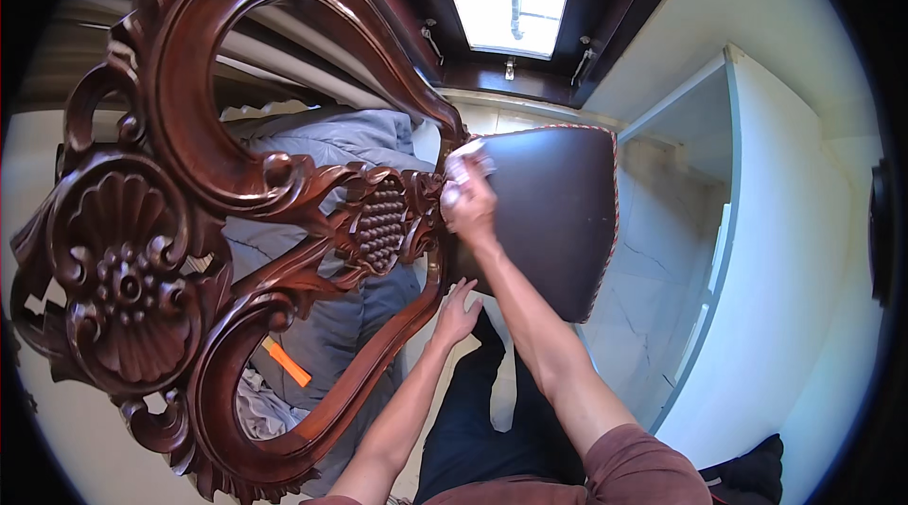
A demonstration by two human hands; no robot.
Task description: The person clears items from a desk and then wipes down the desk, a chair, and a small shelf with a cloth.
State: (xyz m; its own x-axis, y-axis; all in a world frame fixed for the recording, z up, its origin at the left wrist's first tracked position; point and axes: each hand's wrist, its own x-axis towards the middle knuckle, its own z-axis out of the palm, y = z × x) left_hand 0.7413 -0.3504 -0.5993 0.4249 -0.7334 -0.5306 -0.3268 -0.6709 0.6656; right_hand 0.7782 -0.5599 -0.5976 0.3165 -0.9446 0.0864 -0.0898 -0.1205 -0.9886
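A carved, dark reddish wooden chair back (pixel 333 1) fills the left half of the head view, with a shell and flower carving at its far left. To its right lies the chair's dark padded seat (pixel 553 214), edged with striped cord. My right hand (pixel 472 203) grips a crumpled pale cloth (pixel 469 157) against the seat where it meets the chair back. Below it, my left hand (pixel 457 317) rests with fingers spread at the near edge of the seat, holding nothing.
Behind the chair back lies grey bedding (pixel 340 132) with an orange-handled tool (pixel 287 363) on it. A window with a dark wooden frame (pixel 489 72) stands at the top. A white panel (pixel 780 242) rises on the right, and a black item (pixel 752 469) lies at lower right.
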